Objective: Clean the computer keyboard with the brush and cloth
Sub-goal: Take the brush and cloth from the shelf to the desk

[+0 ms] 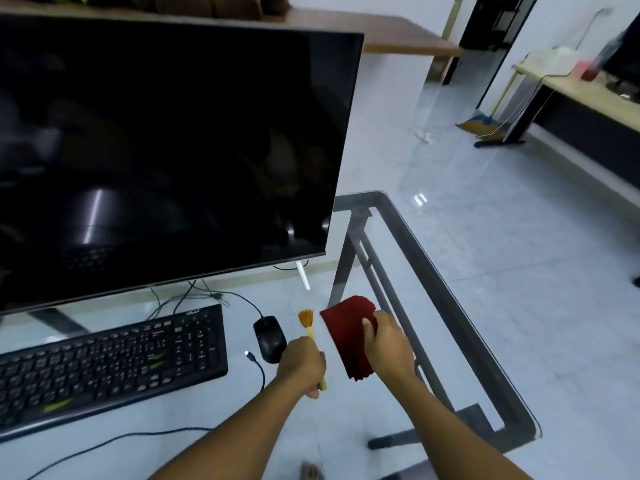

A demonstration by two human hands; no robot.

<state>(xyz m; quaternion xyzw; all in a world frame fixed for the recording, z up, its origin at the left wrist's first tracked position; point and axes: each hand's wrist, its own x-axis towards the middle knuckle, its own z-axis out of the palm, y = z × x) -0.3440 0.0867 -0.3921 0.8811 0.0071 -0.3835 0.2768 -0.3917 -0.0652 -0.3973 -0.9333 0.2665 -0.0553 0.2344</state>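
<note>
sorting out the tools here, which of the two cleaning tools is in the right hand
The dark red cloth, pinched at its edge by the right hand. The other tool, the small brush with orange bristles, is gripped by the left hand.

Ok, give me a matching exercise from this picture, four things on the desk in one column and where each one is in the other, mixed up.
Things:
1. brush
2. cloth
3. keyboard
4. mouse

Places:
A. on the glass desk between keyboard and brush
B. in the right hand
C. under the dark monitor, untouched
D. in the left hand

Pairs: 1-D, 2-B, 3-C, 4-A
</note>
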